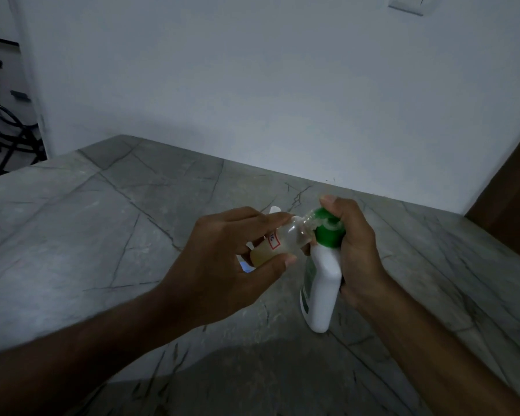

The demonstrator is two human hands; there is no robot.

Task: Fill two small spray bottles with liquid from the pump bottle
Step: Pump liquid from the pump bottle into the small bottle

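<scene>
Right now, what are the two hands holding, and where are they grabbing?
The left hand holds the small clear bottle around its body. The right hand grips the white pump bottle at its neck, thumb up on the green pump top.

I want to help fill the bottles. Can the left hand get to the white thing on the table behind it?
Probably not right now. The left hand grips the small bottle at the pump bottle, so it is busy, and it hides most of the white thing.
</scene>
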